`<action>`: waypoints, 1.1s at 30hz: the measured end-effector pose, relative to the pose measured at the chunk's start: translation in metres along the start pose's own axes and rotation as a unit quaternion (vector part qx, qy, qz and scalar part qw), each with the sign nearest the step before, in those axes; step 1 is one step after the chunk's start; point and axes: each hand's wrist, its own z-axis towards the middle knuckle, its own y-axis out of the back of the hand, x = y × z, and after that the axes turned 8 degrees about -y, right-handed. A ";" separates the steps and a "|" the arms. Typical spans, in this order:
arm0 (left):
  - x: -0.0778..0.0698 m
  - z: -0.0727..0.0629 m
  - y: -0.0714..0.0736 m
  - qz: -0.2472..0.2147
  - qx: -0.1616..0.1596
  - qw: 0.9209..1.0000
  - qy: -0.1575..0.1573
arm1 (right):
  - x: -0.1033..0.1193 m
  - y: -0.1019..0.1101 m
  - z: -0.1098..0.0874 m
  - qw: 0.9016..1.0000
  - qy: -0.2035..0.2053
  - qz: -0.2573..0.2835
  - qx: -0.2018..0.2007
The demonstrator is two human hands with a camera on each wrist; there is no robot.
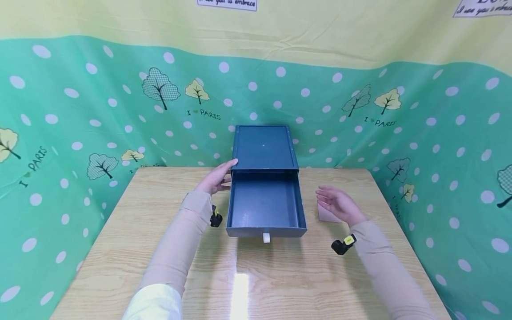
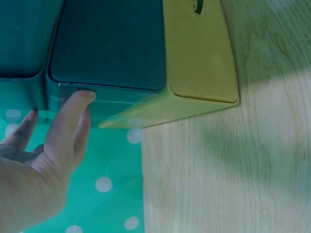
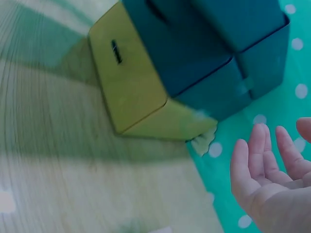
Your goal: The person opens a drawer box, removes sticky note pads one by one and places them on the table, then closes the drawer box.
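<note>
A dark blue drawer cabinet [image 1: 264, 146] stands against the back cloth. Its top drawer [image 1: 264, 200] is pulled out toward me, showing a bare inside and a white pull tab [image 1: 266, 238] on the front. My left hand [image 1: 218, 178] is at the cabinet's left side, thumb at the top edge. In the left wrist view, the fingers [image 2: 83, 97] lie nearly straight against the cabinet's side. My right hand [image 1: 340, 205] hovers to the right of the drawer, palm turned inward, loosely bent fingers holding nothing. Under it lies a pale pink flat square [image 1: 328, 216], partly covered by the hand.
Both wrist views show a yellow lower section [image 2: 201, 53] with a dark handle [image 3: 116, 52] beneath the blue drawers. The wooden table [image 1: 120, 249] is bounded at the back and sides by a green dotted cloth [image 1: 72, 120].
</note>
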 end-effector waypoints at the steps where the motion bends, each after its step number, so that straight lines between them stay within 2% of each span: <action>1: 0.000 0.000 0.000 0.000 0.002 1.000 -0.001 | 0.006 -0.008 -0.005 1.000 -0.011 -0.003 -0.013; 8: 0.001 0.002 0.001 -0.004 0.006 1.000 -0.004 | 0.029 -0.033 -0.014 0.997 -0.028 0.066 0.011; 14: 0.001 0.001 0.001 -0.004 0.007 1.000 -0.002 | 0.038 -0.046 -0.017 0.996 -0.007 0.081 0.034; 21: -0.001 0.002 0.000 -0.005 0.005 1.000 -0.001 | 0.049 -0.064 -0.022 0.994 -0.005 0.097 0.053; 27: -0.002 0.000 0.000 0.001 0.006 1.000 -0.003 | 0.056 -0.082 -0.028 0.992 -0.007 0.084 0.098; 31: -0.001 0.001 0.000 -0.001 0.006 1.000 -0.002 | 0.057 -0.094 -0.031 0.990 -0.006 0.040 0.132; 33: 0.000 0.001 0.000 -0.004 0.007 1.000 0.000 | 0.056 -0.101 -0.032 0.991 -0.012 0.008 0.132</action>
